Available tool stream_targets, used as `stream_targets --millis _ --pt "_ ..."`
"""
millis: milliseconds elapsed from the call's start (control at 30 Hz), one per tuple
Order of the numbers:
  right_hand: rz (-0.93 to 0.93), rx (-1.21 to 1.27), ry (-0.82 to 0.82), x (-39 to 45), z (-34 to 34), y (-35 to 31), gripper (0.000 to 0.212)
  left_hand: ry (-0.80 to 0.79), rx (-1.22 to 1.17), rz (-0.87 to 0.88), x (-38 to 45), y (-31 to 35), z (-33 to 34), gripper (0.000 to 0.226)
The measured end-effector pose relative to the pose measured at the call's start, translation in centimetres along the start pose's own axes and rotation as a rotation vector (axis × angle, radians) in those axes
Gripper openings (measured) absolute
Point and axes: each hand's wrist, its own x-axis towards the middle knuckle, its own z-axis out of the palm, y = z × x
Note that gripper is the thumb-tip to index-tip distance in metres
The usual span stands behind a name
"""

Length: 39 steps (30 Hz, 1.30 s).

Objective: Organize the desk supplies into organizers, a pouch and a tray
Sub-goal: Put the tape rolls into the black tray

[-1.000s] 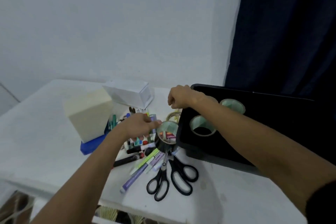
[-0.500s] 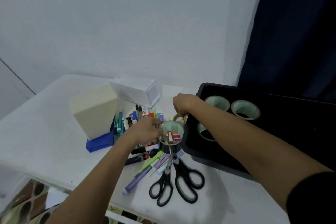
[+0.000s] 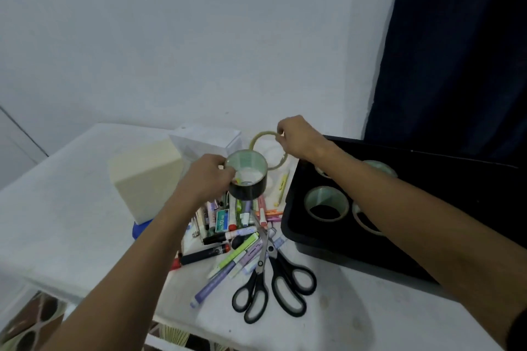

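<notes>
While gripped, black tape roll point(image 3: 247, 177) opening-up

One legible marking: "No.10" followed by small characters that cannot be resolved, printed in white on a small teal box point(image 3: 222, 219) lying in the pile of pens, lower centre of the frame. Printing on the surrounding markers is too blurred to read.
</notes>
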Motion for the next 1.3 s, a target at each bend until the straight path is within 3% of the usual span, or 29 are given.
stream_targets --millis 100,267,467,633,833,1033,1300 --pt "0.115 0.074 0.179 -1.7 -3.7 2.3 0.025 0.025 -0.053 0.067 0.3 2.7 -0.1 0.021" --pt "0.355 0.034 0.318 -7.0 -8.8 7.8 0.025 -0.148 -0.095 0.137 1.0 8.0 3.6 0.02" --pt "0.569 -0.127 0.145 -13.7 -9.9 11.8 0.019 -0.261 -0.114 0.113 2.7 11.3 8.6 0.021" --pt "0.502 -0.055 -0.056 -16.1 -8.4 11.1 0.017 -0.291 -0.156 0.075 3.9 12.4 10.8 0.017" --pt "0.438 0.018 -0.104 -16.4 -5.4 9.8 0.017 -0.351 -0.286 0.021 5.0 14.6 12.8 0.019" --pt "0.475 0.055 0.001 -16.6 -3.5 9.2 0.017 -0.407 -0.325 -0.015 5.7 15.0 14.2 0.021" --pt "0.473 -0.144 0.15 -16.5 -2.3 8.2 0.019 -0.441 -0.382 -0.021 5.9 13.7 14.1 0.027"
